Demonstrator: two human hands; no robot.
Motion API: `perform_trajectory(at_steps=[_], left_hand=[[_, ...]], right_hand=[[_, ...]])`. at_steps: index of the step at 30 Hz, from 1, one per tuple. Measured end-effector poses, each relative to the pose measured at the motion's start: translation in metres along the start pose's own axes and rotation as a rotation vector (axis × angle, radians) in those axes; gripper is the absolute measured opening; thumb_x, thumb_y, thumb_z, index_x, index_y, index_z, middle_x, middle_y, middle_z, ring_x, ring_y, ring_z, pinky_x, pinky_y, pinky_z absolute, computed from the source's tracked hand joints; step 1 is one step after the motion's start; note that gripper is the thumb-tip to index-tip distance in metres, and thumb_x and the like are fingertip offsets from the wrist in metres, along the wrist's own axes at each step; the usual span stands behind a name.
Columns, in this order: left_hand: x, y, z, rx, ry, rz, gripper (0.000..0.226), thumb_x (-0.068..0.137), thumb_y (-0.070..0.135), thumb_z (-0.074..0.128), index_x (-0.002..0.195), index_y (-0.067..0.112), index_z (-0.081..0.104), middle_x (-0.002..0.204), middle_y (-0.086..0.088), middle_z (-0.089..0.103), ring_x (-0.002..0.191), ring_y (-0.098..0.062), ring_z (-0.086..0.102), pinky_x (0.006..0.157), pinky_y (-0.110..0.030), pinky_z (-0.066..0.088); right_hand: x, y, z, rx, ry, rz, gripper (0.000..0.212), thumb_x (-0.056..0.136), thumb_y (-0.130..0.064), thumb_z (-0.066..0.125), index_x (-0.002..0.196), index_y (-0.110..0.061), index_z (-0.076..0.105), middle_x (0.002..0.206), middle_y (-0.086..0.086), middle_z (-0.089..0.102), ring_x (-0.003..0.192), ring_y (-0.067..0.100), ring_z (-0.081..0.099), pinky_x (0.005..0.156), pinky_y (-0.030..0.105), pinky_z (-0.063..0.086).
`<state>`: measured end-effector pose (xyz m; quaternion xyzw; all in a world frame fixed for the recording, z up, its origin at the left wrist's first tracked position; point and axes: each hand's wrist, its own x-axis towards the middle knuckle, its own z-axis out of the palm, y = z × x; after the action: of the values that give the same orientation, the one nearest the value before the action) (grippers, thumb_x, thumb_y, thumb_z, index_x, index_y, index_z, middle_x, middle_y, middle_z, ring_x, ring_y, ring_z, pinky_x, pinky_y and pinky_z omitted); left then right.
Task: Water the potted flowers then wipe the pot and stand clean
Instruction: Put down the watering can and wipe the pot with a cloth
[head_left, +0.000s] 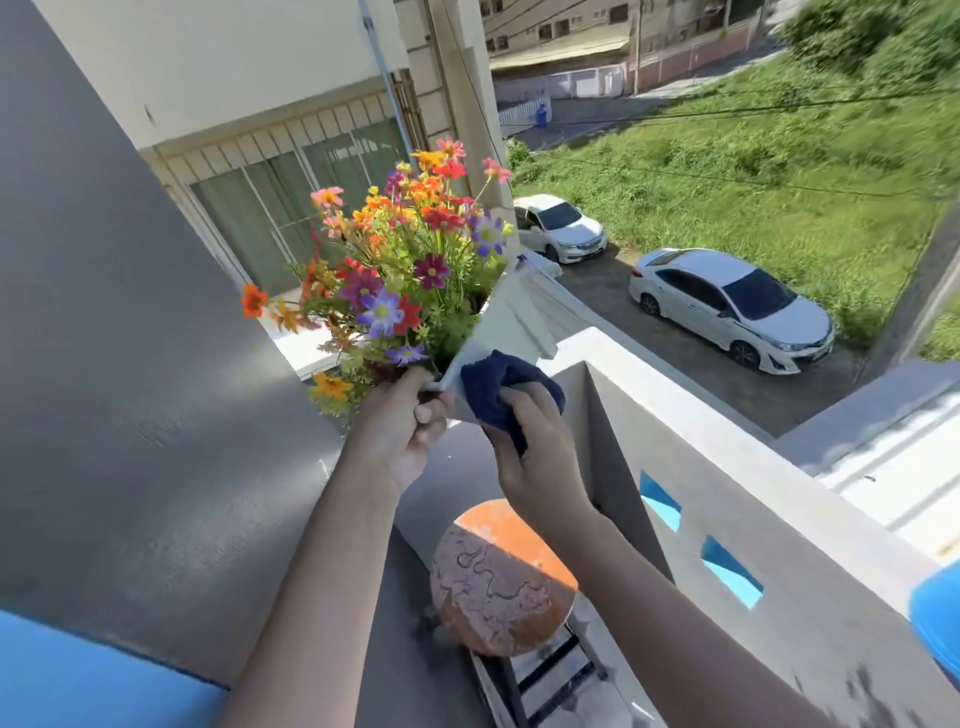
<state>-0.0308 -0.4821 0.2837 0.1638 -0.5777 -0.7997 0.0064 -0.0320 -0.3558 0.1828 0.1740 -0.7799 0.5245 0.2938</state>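
While my left hand (400, 431) is gripping the white pot (511, 317) by a corner at the frame's centre, my right hand (537, 452) is clutching a navy cloth (496, 389) against its side, with the stand (504, 577) sitting lower centre.

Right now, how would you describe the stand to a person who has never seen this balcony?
Find the pale balcony wall with blue openings on the right. At its foot, below the raised white pot, is the stand. It alone has a round, rust-orange top, marked with wet streaks, on a dark frame.
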Motion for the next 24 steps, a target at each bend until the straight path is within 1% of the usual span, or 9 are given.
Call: perform_trajectory(at_steps=[3, 7, 11, 13, 15, 16, 18, 20, 24], left_hand=[[0.001, 0.0, -0.003, -0.051, 0.015, -0.03, 0.027, 0.096, 0.004, 0.042, 0.069, 0.009, 0.043, 0.062, -0.008, 0.049, 0.028, -0.003, 0.03, 0.027, -0.014, 0.021], [0.005, -0.003, -0.007, -0.058, 0.036, -0.021, 0.028, 0.095, 0.003, 0.042, 0.068, 0.008, 0.044, 0.061, -0.008, 0.05, 0.029, -0.003, 0.031, 0.028, -0.014, 0.022], [0.004, -0.003, -0.013, -0.014, 0.051, -0.011, 0.027, 0.095, 0.003, 0.042, 0.068, 0.008, 0.043, 0.061, -0.008, 0.049, 0.029, -0.004, 0.03, 0.029, -0.014, 0.022], [0.001, -0.002, -0.019, 0.04, 0.061, 0.013, 0.026, 0.094, 0.002, 0.043, 0.069, 0.008, 0.043, 0.06, -0.009, 0.05, 0.03, -0.005, 0.029, 0.029, -0.015, 0.023], [-0.001, -0.004, -0.018, 0.099, 0.056, 0.023, 0.025, 0.093, 0.001, 0.044, 0.069, 0.007, 0.044, 0.06, -0.01, 0.051, 0.03, -0.006, 0.03, 0.029, -0.016, 0.023], [-0.001, -0.005, -0.018, 0.115, 0.049, 0.018, 0.025, 0.093, 0.001, 0.044, 0.069, 0.007, 0.044, 0.06, -0.01, 0.051, 0.03, -0.006, 0.029, 0.029, -0.016, 0.023], [-0.003, -0.005, -0.02, 0.117, 0.025, -0.007, 0.024, 0.093, 0.003, 0.045, 0.07, 0.008, 0.044, 0.058, -0.008, 0.051, 0.031, -0.006, 0.029, 0.029, -0.016, 0.022], [-0.002, -0.005, -0.024, 0.096, -0.006, -0.034, 0.025, 0.094, 0.003, 0.044, 0.07, 0.009, 0.044, 0.053, -0.006, 0.052, 0.03, -0.005, 0.029, 0.029, -0.016, 0.021], [-0.002, -0.003, -0.031, 0.069, -0.025, -0.037, 0.028, 0.094, 0.001, 0.043, 0.068, 0.01, 0.042, 0.051, -0.005, 0.052, 0.029, -0.003, 0.029, 0.028, -0.014, 0.02]], right_hand=[[-0.01, 0.012, 0.002, -0.023, -0.027, 0.074, 0.025, 0.086, 0.001, 0.063, 0.111, -0.002, 0.062, 0.113, 0.01, 0.06, 0.096, 0.007, 0.045, 0.081, 0.007, 0.033], [-0.012, 0.021, 0.004, 0.003, -0.103, 0.201, 0.02, 0.091, -0.003, 0.058, 0.11, -0.006, 0.062, 0.106, 0.004, 0.058, 0.09, 0.018, 0.051, 0.076, 0.022, 0.038], [0.002, 0.004, 0.008, 0.049, -0.05, 0.228, 0.017, 0.092, -0.011, 0.061, 0.109, -0.009, 0.064, 0.097, -0.005, 0.058, 0.084, 0.01, 0.05, 0.072, 0.006, 0.034], [0.015, -0.009, 0.013, 0.102, -0.056, 0.233, 0.006, 0.092, -0.016, 0.062, 0.098, -0.019, 0.062, 0.088, -0.008, 0.055, 0.077, 0.009, 0.047, 0.067, 0.012, 0.033], [0.031, -0.014, 0.01, 0.158, -0.01, 0.279, 0.02, 0.092, -0.019, 0.062, 0.083, -0.034, 0.052, 0.075, -0.015, 0.049, 0.068, 0.004, 0.045, 0.062, 0.016, 0.03], [0.04, -0.016, 0.007, 0.194, 0.03, 0.295, 0.022, 0.092, -0.02, 0.062, 0.08, -0.034, 0.051, 0.072, -0.015, 0.049, 0.066, 0.003, 0.046, 0.062, 0.017, 0.03], [0.057, -0.019, -0.002, 0.191, 0.101, 0.34, 0.007, 0.094, -0.024, 0.061, 0.09, -0.019, 0.061, 0.078, -0.01, 0.06, 0.071, 0.008, 0.053, 0.066, 0.021, 0.035], [0.074, -0.018, -0.012, 0.166, 0.138, 0.381, 0.019, 0.095, -0.027, 0.06, 0.1, -0.009, 0.065, 0.086, -0.002, 0.067, 0.079, 0.015, 0.057, 0.071, 0.027, 0.04], [0.104, -0.012, -0.033, 0.279, 0.036, 0.467, 0.019, 0.089, -0.025, 0.064, 0.096, -0.008, 0.07, 0.092, 0.014, 0.073, 0.076, 0.018, 0.064, 0.077, 0.039, 0.053]])
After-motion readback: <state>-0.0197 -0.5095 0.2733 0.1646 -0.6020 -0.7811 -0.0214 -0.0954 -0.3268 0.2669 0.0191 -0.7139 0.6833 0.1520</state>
